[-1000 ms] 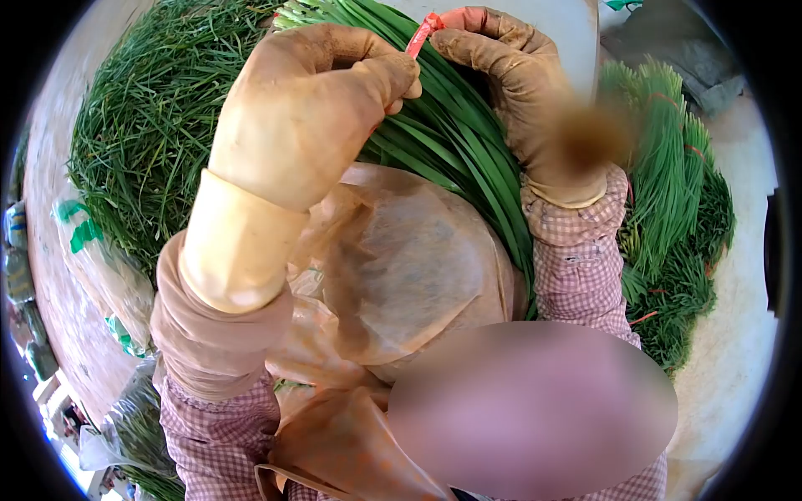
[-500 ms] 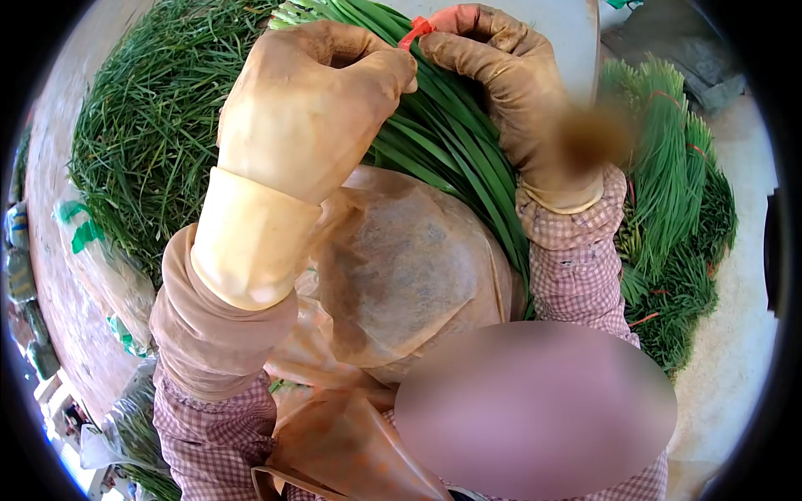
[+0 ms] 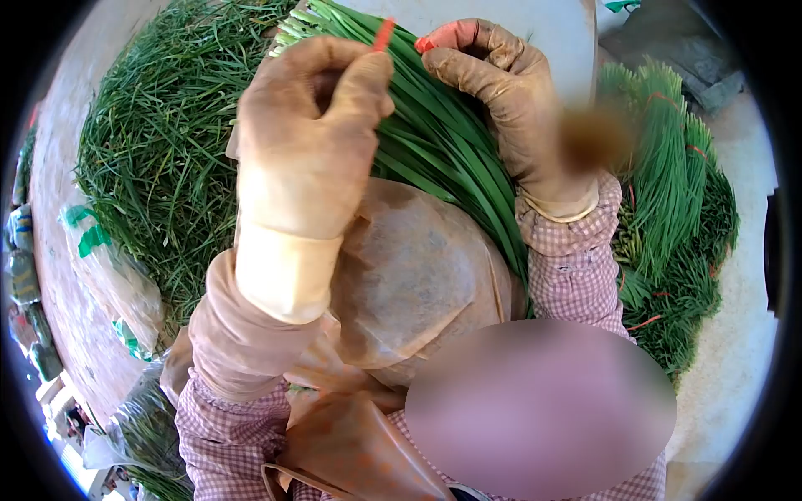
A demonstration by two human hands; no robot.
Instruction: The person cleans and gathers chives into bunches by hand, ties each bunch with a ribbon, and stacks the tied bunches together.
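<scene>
A bundle of long flat green leaves with pale cut ends, looking like garlic chives (image 3: 443, 138), lies over a brown plastic-covered mound (image 3: 418, 267). My left hand (image 3: 313, 125), in a stained cream rubber glove, is above the bundle's left side. Its thumb and forefinger pinch a short red tie strip (image 3: 384, 35) that sticks up. At the bundle's right side, my gloved right hand (image 3: 497, 79) has thumb and forefinger closed at a red bit (image 3: 424, 44), seemingly the same tie. Whether the two red pieces join beneath the bundle is hidden.
A large heap of loose green leaves (image 3: 159, 159) lies on the left. Tied bundles with red bands (image 3: 668, 167) are stacked on the right. Clear plastic bags with green tape (image 3: 113, 275) lie at the left edge. A brown plastic apron (image 3: 359, 434) covers my lap.
My left hand has moved left and slightly down, away from my right hand, with the red strip upright in its fingers. My right hand has dropped slightly. The red pieces are farther apart.
</scene>
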